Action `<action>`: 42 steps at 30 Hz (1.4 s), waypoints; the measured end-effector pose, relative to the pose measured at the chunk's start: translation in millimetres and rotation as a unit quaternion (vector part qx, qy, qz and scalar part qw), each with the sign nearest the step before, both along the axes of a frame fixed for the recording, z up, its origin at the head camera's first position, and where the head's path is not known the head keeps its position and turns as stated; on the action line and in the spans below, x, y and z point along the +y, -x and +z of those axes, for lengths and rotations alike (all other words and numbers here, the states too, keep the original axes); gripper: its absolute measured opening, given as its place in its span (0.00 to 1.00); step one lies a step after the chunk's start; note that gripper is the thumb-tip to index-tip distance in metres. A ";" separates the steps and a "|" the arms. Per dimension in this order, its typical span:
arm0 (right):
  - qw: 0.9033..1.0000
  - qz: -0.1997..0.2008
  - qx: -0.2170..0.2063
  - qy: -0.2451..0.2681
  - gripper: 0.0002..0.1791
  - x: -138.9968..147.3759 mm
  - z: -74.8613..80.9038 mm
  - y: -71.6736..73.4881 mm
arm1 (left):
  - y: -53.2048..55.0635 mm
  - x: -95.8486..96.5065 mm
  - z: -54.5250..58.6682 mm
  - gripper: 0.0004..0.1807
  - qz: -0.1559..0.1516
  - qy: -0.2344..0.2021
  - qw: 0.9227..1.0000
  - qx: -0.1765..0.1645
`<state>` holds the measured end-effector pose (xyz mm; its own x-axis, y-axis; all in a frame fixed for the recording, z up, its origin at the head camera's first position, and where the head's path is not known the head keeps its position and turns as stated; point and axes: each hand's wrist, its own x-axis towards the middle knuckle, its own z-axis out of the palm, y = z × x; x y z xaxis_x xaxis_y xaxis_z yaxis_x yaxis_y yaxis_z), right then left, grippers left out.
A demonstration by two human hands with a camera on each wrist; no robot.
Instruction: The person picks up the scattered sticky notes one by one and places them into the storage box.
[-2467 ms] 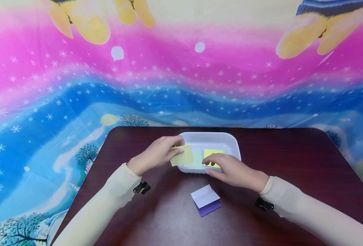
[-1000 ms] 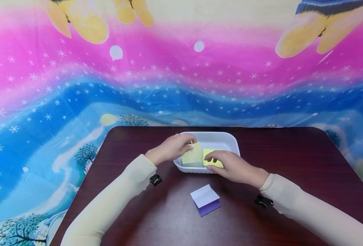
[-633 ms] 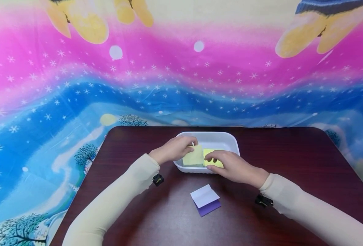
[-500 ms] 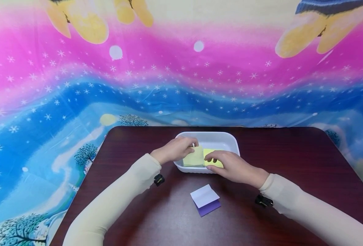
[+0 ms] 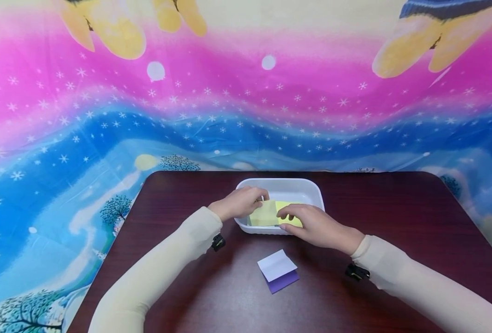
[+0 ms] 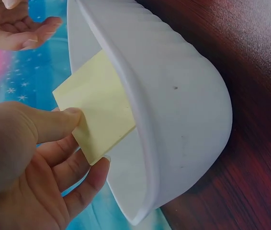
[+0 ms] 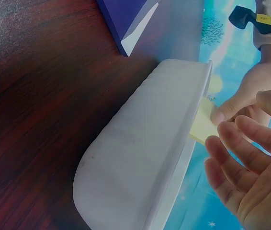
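My left hand (image 5: pixel 238 203) pinches a pale yellow sticky note pad (image 6: pixel 97 108) between thumb and fingers. This pad is lowered into the left part of a white plastic tray (image 5: pixel 297 188), close to the tray's near wall. Beside it in the tray lies a brighter yellow square of notes (image 5: pixel 284 207), partly hidden by my right hand (image 5: pixel 318 227). That right hand hovers over the tray's near right side, its fingers loosely bent and holding nothing, as the right wrist view also shows.
A purple folded square of paper (image 5: pixel 285 280) with a raised whitish flap lies on the dark brown table (image 5: pixel 366 199), in front of the tray. Small black devices (image 5: pixel 357 272) sit on both cuffs. A printed snow-scene cloth (image 5: pixel 246 101) hangs behind the table.
My left hand has brought the pale yellow pad rightward from the tray's left rim and lowered it beside the brighter yellow notes. The right hand has hardly moved.
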<state>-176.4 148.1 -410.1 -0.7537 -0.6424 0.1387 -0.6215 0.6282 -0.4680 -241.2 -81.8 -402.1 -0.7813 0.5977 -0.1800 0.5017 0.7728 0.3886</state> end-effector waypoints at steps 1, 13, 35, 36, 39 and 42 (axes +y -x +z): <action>1.000 0.000 -0.001 0.000 0.16 -0.2 0.2 -0.2 | 0.6 0.2 -0.2 0.13 0.000 0.001 1.000 0.000; 1.000 0.000 -0.003 -0.005 0.16 -0.1 1.5 0.8 | 4.6 3.0 -2.7 0.18 0.000 0.018 1.000 0.010; 1.000 -0.004 -0.017 -0.004 0.16 -1.2 1.1 1.0 | 6.5 -2.7 -2.3 0.20 -0.002 -0.008 1.000 0.016; 1.000 -0.004 -0.017 -0.003 0.16 -1.4 1.2 0.9 | 6.6 -2.8 -2.5 0.20 -0.003 -0.009 1.000 0.017; 1.000 -0.003 -0.015 -0.002 0.16 -2.0 1.2 0.7 | 6.5 -3.3 -2.3 0.20 -0.004 -0.014 1.000 0.017; 1.000 -0.003 -0.014 -0.001 0.16 -2.4 1.2 0.5 | 5.5 -3.6 -1.1 0.20 -0.003 -0.017 1.000 0.017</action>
<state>-176.9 145.7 -408.9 -0.7608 -0.6384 0.1168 -0.6049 0.6324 -0.4840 -246.7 -85.5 -403.2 -0.7825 0.6083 -0.1331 0.5202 0.7561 0.3971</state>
